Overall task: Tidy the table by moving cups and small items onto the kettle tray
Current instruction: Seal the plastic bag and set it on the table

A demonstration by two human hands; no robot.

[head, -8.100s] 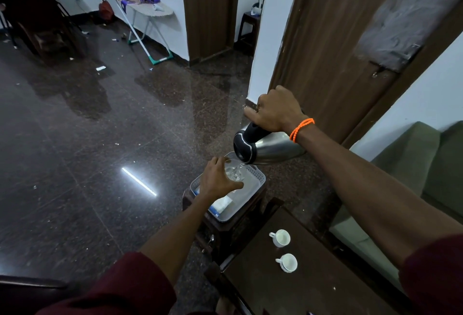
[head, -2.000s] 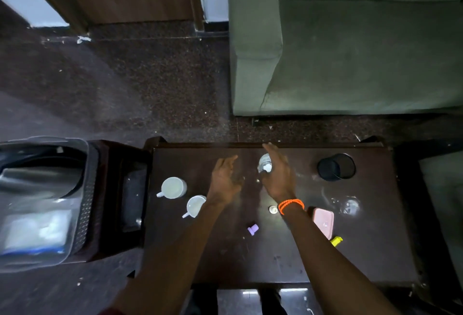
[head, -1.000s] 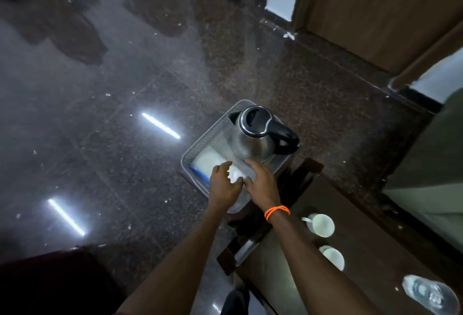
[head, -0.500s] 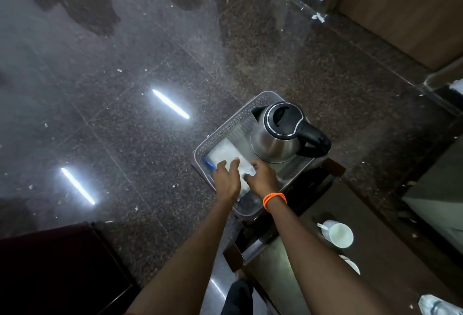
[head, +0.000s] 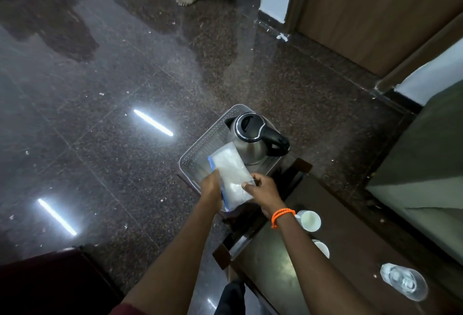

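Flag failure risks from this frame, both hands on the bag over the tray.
1. The plastic bag of white contents is gripped by the left hand and right hand at its near end only; it could slip or sag against the kettle.
2. The kettle fills much of the tray, leaving little space for the two white cups.
3. The glass stands by the table's near edge, where the right forearm might knock it.

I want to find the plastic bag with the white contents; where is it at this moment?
In the head view, the plastic bag is at centre, held by the left hand and right hand over the tray, just in front of the kettle.
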